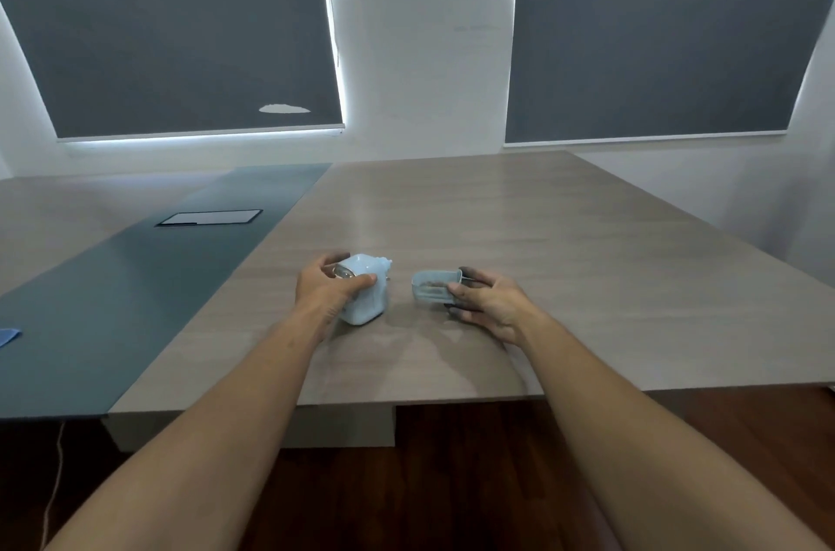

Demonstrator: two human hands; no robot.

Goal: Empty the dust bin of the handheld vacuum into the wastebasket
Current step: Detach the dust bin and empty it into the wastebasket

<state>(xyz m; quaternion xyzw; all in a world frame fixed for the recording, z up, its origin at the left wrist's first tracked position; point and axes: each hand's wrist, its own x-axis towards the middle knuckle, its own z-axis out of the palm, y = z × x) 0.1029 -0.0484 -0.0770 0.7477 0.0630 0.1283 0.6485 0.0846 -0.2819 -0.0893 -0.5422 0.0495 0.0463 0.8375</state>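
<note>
The pale blue body of the handheld vacuum [365,293] stands on the wooden table [452,211], with my left hand [326,287] wrapped around its left side and top. A gap of bare table separates it from the clear, pale blue dust bin [430,285], which lies on its side to the right. My right hand [488,302] grips the bin's right end, thumb on the near side. Some dark debris shows inside the bin. No wastebasket is in view.
A dark teal strip [135,302] runs down the table on the left, with a rectangular hatch [208,217] set in it. A blue cloth corner [8,336] peeks in at the far left. The table's near edge [452,401] drops to a dark wooden floor.
</note>
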